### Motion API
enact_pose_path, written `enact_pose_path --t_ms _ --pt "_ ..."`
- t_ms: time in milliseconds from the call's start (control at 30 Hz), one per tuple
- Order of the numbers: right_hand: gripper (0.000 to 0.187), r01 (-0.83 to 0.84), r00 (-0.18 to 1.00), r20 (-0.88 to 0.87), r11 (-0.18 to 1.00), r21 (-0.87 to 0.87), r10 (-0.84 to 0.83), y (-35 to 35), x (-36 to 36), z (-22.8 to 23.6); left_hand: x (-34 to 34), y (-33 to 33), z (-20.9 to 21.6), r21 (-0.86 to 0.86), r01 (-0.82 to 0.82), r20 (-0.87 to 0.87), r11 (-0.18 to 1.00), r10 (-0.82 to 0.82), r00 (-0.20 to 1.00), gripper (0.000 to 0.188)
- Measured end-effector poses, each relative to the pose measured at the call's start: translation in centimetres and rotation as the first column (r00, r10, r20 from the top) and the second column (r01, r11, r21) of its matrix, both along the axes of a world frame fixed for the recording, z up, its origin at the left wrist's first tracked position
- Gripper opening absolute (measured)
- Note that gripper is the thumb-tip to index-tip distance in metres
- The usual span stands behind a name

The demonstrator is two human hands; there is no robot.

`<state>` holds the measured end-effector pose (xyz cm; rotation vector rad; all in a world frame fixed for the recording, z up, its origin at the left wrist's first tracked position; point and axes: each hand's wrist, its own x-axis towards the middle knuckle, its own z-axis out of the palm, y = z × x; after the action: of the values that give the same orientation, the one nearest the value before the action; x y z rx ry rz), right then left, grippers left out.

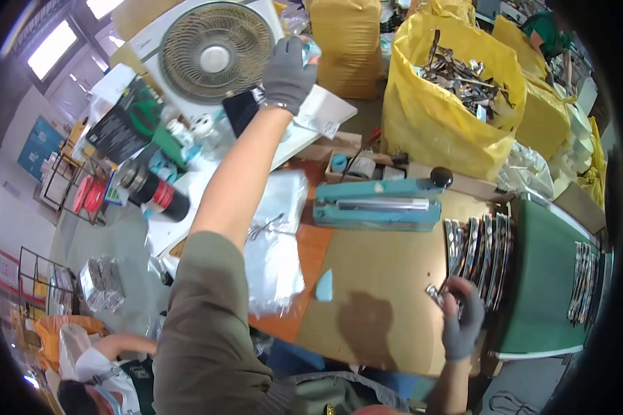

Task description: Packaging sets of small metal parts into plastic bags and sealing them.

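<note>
My left hand [288, 75], in a grey glove with bare fingertips, is stretched out to the far side beside the fan [214, 59]. Its fingers are curled around something pale blue and clear that I cannot make out. Close to me on the right, my gloved right hand [462, 324] has its fingers bent over the brown board [387, 304]. A small dark-and-silver strip [434, 294] shows at its fingertips. Just beyond that hand stand rows of dark, patterned strips [479, 256]. A teal bag sealer [377, 204] with a black knob lies behind the board.
Clear plastic bags [275, 242] lie under my left arm. A yellow sack [450, 128] of scrap strips stands at the far right. A green surface [543, 283] holds another strip stack [583, 283]. A black bottle [156, 194] stands left; another person [114, 370] sits lower left.
</note>
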<state>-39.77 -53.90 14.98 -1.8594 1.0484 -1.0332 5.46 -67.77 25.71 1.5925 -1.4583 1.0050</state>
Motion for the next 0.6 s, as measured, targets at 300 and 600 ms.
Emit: enact_pose_path --t_ms 300,600 --pt "0.027 0.379 0.915 -0.074 0.908 -0.176 -0.396 -5.2 -4.8 -2.0 7.7 -7.3 -6.3 0.746 -0.421 0.104 0.516 0.535 0.839 0.047" --pt "0.083 0.451 0.429 -0.836 0.883 -0.129 -0.342 -16.9 -8.1 -11.2 -20.2 8.8 -13.0 0.116 0.863 -0.742 0.491 -0.535 0.404 0.032"
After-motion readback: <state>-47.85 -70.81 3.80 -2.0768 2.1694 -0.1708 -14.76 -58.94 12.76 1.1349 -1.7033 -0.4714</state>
